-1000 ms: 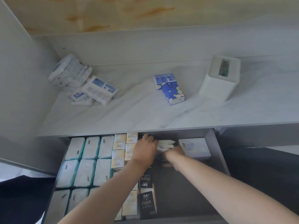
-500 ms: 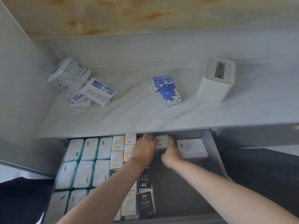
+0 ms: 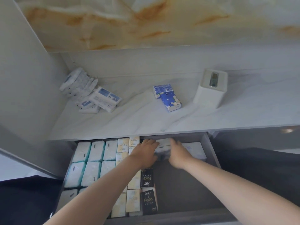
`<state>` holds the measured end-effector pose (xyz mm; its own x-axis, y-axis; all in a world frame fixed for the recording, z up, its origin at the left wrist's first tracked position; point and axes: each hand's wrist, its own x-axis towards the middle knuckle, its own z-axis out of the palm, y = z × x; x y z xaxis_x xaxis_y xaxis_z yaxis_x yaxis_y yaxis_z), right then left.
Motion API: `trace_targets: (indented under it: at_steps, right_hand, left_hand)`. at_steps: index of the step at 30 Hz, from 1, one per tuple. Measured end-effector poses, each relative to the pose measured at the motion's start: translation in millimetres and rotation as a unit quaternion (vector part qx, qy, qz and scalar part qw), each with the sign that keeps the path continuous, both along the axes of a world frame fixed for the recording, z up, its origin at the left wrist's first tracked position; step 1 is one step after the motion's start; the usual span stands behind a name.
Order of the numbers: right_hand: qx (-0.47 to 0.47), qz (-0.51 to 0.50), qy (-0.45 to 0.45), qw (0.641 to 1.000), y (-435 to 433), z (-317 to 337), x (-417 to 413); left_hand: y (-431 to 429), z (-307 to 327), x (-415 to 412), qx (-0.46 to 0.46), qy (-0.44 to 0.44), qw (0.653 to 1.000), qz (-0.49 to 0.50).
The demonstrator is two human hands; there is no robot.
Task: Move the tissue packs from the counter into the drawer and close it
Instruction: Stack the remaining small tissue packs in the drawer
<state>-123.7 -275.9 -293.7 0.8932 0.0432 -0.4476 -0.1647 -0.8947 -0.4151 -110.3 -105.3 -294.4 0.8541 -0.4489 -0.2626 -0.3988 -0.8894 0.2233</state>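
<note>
- Fingers first: the left hand (image 3: pixel 145 151) has its fingers (image 3: pixel 149 141) along one side of a white pack (image 3: pixel 164 146), and the right hand (image 3: pixel 177 154) has its fingers (image 3: pixel 176 142) along the other side, just below the middle of the frame. It's all motion blur there, so I can't tell if they're curled round the pack or only pressing flat against it.
- My guess on why both hands are used: they're squaring it into the back row, right under the counter's lip (a soft pack flops if you shove it one-handed).
- The pack sits between the yellow packs (image 3: pixel 122 145) and a bigger white pack (image 3: pixel 194 150) on its right.
- The drawer (image 3: pixel 178 190) fills the lower half of the frame and is pulled open. Teal-edged white packs (image 3: pixel 90 159) stand in rows at lower left, with the yellow ones next to them. Two black packs (image 3: pixel 146 177) are at lower centre, and the floor is bare grey on the right, so there's room to spare.
- The counter (image 3: pixel 146 122) runs across the middle. A blue floral pack (image 3: pixel 171 101) rests against a second blue pack (image 3: pixel 162 89) at centre, and a heap of white-and-blue packs (image 3: pixel 97 98) sits at centre left by the side wall. None of these are in the drawer yet, so it isn't time to close it.
- The white tissue box (image 3: pixel 211 90) stands right of centre, apart from the packs.
</note>
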Motion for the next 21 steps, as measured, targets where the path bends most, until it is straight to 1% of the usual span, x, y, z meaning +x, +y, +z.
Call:
trace_targets:
  at_steps: [2,4,7,8,11,16,18,21]
  right_hand:
    - [-0.045,0.049,-0.042,0.997,1.9,15.0,-1.3]
    - [-0.062,0.075,-0.082,0.992,10.9,30.3,1.1]
    - [-0.046,0.104,-0.156,0.981,34.7,53.1,15.6]
    - [-0.03,0.113,-0.167,0.979,44.4,60.3,23.3]
    - [0.014,0.145,-0.18,0.973,79.1,80.2,51.6]
    - [0.022,0.198,-0.19,0.961,148.9,94.5,109.6]
    - [0.03,0.201,-0.191,0.96,175.1,94.3,132.0]
    - [0.024,0.188,-0.197,0.962,210.2,89.6,163.2]
  left_hand:
    - [7.5,11.1,0.5,-0.022,0.004,1.0,0.006]
    - [16.0,25.3,3.7,-0.037,0.006,0.999,0.006]
    - [35.1,49.7,16.0,-0.059,-0.011,0.998,0.015]
    - [43.8,58.6,22.3,-0.059,-0.02,0.998,0.019]
    - [79.4,82.7,48.2,-0.049,-0.054,0.996,0.044]
    - [161.7,96.2,88.4,-0.062,-0.095,0.984,0.135]
    - [195.1,92.7,104.5,-0.068,-0.11,0.974,0.185]
    - [238.5,83.4,132.7,-0.109,-0.122,0.952,0.261]
